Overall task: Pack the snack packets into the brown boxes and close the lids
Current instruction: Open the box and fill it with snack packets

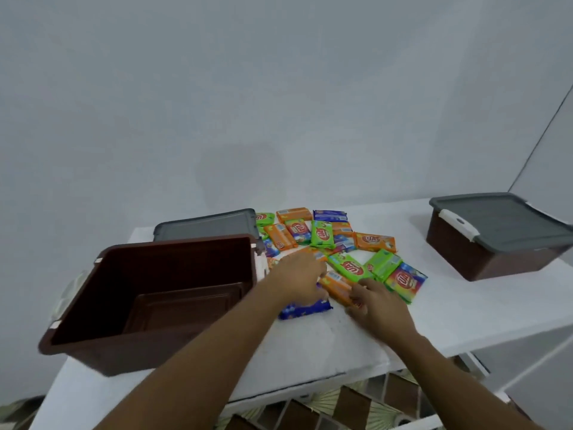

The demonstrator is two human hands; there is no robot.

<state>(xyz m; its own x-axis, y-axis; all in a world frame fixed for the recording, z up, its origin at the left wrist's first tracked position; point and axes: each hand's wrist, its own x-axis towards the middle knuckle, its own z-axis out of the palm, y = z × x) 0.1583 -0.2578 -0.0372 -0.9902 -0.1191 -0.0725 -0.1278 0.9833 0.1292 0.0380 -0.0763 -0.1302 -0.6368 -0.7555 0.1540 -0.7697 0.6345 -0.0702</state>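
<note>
An open brown box (102,305) stands empty on the left of the white table, its grey lid (206,225) lying flat behind it. Several snack packets in green, orange, blue and rainbow wrappers lie in a heap (322,237) at the table's middle. My left hand (299,276) lies over the near edge of the heap, above a blue packet (305,308). My right hand (376,302) holds the near end of an orange packet (336,282) with curled fingers. A second brown box (483,259) with its grey lid (508,221) shut stands at the right.
The white table (449,311) has bare surface between the heap and the right box and along its front edge. A plain white wall rises behind. Patterned floor tiles (350,405) show below the table's front edge.
</note>
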